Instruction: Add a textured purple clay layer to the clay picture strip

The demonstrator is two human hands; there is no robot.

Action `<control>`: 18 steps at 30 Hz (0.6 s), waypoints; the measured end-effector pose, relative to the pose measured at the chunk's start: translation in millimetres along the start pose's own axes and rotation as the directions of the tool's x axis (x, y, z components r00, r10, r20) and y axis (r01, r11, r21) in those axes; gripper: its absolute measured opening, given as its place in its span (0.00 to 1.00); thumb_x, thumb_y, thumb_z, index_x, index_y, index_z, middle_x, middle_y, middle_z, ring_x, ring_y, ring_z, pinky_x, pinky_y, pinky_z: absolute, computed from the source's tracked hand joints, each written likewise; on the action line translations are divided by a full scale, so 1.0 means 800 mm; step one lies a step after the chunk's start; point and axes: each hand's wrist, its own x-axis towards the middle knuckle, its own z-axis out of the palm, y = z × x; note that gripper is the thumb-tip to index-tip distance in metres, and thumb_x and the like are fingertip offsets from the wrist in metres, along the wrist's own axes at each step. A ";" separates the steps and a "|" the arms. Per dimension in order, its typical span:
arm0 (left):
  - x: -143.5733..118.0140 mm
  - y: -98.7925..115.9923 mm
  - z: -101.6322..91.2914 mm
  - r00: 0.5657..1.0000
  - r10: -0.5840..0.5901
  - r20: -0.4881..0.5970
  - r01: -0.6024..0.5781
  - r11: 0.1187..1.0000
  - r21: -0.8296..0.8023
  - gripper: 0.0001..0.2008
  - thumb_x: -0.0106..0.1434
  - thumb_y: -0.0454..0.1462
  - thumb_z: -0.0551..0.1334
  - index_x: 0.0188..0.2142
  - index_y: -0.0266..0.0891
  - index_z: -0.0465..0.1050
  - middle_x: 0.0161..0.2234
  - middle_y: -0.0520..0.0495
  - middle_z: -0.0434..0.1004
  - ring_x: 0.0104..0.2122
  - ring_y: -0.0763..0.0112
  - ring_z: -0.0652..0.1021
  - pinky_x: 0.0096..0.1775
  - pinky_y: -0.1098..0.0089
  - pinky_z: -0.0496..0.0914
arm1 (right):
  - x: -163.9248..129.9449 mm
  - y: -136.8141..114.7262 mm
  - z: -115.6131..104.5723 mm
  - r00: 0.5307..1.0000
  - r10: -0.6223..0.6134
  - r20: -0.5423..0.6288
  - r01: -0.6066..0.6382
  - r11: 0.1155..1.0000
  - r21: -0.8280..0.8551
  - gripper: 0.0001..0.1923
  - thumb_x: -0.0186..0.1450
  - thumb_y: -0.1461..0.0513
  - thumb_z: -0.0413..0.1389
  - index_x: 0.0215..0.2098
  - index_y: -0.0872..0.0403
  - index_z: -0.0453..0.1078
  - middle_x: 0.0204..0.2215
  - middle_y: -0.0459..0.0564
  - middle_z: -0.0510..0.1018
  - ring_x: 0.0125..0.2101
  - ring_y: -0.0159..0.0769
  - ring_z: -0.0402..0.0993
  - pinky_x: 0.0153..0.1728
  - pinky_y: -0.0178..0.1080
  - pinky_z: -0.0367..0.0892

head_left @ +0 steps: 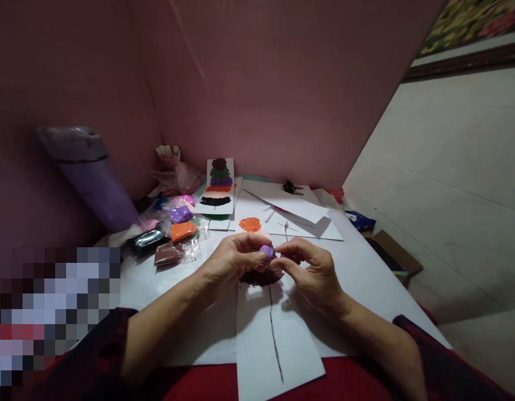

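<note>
A small lump of purple modelling clay [267, 252] is pinched between the thumb and fingers of my left hand [234, 256]. Close against its right side, my right hand [316, 270] has thumb and fingertips closed, with a bit of purple showing between them. Both hands hover over a white card [278, 340] that overhangs the table's front edge. On the card is a dark brown textured patch [260, 277], partly hidden by my hands, with a thin dark line running down from it. Behind my hands lies a round orange textured patch [249, 224].
Clay packets lie at left, among them brown [169, 254], orange [183, 230], purple [180, 214] and black [147, 240]. A card with coloured bands [218, 189] leans behind them. White sheets [291, 203] and a small black object [288, 186] sit at the back. An open cardboard box [397, 253] is at right.
</note>
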 end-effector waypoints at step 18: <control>-0.002 -0.001 0.000 1.000 0.003 -0.024 -0.001 0.997 0.074 0.18 0.43 0.34 0.74 0.33 0.35 0.71 0.22 0.51 0.75 0.20 0.73 0.73 0.23 0.73 0.62 | 0.001 -0.003 -0.001 0.990 -0.116 0.079 0.121 0.992 -0.048 0.05 0.64 0.64 0.58 0.39 0.51 0.75 0.29 0.48 0.77 0.28 0.35 0.73 0.31 0.38 0.70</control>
